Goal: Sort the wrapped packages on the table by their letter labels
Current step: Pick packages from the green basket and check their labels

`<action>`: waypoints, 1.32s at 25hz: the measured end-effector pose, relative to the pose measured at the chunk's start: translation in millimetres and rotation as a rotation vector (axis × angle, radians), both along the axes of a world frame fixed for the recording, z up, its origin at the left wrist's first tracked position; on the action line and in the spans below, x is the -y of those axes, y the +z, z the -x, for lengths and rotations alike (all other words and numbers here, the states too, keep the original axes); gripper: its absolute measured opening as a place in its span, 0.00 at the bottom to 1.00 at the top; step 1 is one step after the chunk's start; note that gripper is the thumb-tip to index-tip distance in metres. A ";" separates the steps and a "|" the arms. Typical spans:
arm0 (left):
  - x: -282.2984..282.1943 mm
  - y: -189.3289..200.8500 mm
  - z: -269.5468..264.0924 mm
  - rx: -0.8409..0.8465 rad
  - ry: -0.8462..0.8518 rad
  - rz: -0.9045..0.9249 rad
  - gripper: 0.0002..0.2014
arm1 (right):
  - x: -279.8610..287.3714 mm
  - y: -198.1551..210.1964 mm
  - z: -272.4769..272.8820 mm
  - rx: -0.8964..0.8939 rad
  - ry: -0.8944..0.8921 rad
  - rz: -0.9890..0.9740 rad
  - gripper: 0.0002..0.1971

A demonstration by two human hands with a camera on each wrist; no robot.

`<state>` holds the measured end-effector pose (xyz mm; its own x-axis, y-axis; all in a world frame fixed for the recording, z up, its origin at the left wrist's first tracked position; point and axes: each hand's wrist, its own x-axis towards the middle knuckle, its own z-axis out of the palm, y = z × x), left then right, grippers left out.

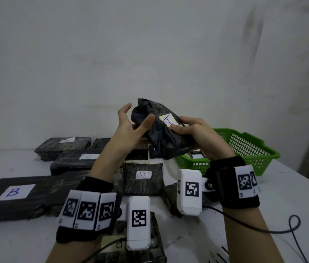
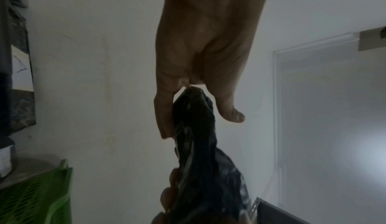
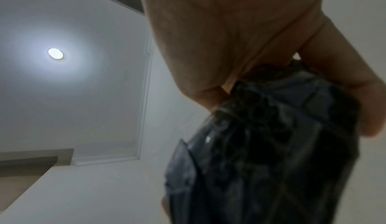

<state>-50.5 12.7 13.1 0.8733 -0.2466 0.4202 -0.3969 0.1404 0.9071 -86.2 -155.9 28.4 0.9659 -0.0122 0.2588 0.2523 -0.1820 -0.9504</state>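
A crumpled black wrapped package (image 1: 161,137) with a pale label reading A (image 1: 168,119) is held up in the air above the table, in front of the wall. My left hand (image 1: 136,120) holds its left end between thumb and fingers, with the index finger raised. My right hand (image 1: 186,130) grips its right side, thumb on the label's edge. In the left wrist view the package (image 2: 198,145) sits wedged between thumb and fingers. The right wrist view shows the package (image 3: 261,145) under my curled right hand (image 3: 229,37).
Flat black packages lie on the white table (image 1: 292,196): B-labelled ones at the left front (image 1: 17,194), left middle (image 1: 77,160) and centre (image 1: 144,179), one at the back left (image 1: 64,147). A green basket (image 1: 248,147) stands at the right. A black cable (image 1: 282,224) loops near the right edge.
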 end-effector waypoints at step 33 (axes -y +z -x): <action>-9.4 5.4 2.4 0.031 0.077 -0.057 0.21 | 0.6 6.7 9.2 0.030 -0.107 -0.100 0.09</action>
